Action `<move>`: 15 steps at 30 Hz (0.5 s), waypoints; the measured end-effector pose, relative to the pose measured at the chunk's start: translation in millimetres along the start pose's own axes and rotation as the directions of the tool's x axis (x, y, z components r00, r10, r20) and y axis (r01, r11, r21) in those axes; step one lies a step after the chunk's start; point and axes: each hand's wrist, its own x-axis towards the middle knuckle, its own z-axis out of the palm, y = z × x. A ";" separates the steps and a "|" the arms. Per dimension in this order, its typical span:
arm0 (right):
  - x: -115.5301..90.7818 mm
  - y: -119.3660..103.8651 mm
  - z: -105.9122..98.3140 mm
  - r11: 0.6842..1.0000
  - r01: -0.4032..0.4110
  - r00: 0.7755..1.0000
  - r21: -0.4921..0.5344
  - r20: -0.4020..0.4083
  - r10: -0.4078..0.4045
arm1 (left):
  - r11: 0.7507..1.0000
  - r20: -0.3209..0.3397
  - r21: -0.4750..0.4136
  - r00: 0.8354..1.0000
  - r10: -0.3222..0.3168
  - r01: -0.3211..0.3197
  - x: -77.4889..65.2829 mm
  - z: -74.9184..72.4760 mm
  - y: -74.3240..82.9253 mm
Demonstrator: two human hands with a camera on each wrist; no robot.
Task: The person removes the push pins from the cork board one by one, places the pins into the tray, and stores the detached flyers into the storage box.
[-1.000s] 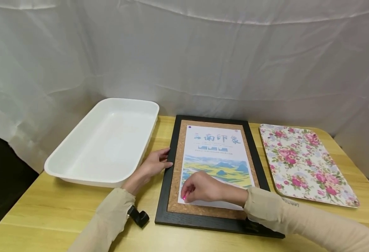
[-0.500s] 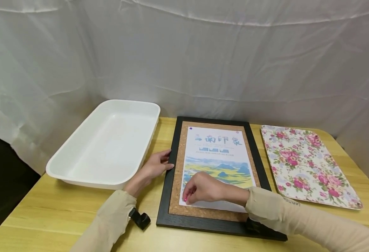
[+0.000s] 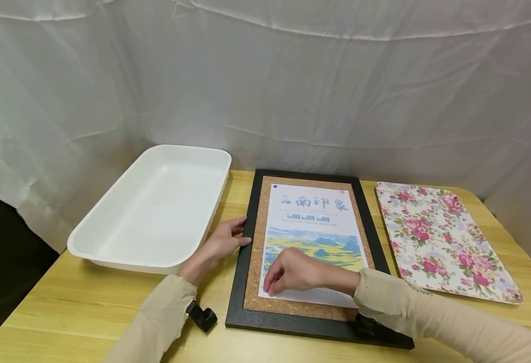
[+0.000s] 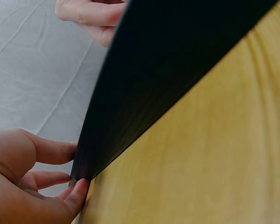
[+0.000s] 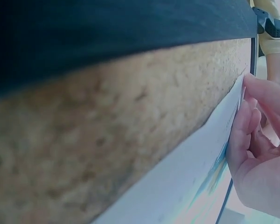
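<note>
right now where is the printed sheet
In the head view, the printed sheet lies right of centre on the cork board, inside the black frame, with the right hand at its near left corner.

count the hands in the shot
2: the left hand touches the left side of the black frame; the right hand pinches something pink over the poster, lower left.

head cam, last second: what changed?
Very little. Everything sits slightly lower in the head view, likely camera motion. Less of the small pink piece shows in the right hand, at the sheet's lower left corner. No visible grab or release. Left hand stays on the black frame; white tray unmoved.
</note>
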 end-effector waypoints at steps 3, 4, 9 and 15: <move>-0.6 -0.8 -0.7 0.999 -0.004 1.000 0.040 0.030 0.003 | 1.000 0.001 0.000 1.000 -0.002 0.002 -0.2 0.1 0.2; -0.6 -1.0 -1.1 0.999 -0.007 0.999 0.048 0.036 0.006 | 1.000 0.000 -0.001 1.000 -0.002 0.002 -0.2 0.0 0.3; -2.2 -0.4 -3.1 0.998 -0.016 0.999 0.068 0.030 0.014 | 1.000 -0.003 -0.002 1.000 0.001 -0.001 -0.4 -0.1 -0.2; -5.3 0.8 -5.5 0.998 -0.009 1.000 0.064 0.024 0.007 | 1.000 -0.001 0.000 1.000 -0.002 0.002 -0.3 0.1 -0.6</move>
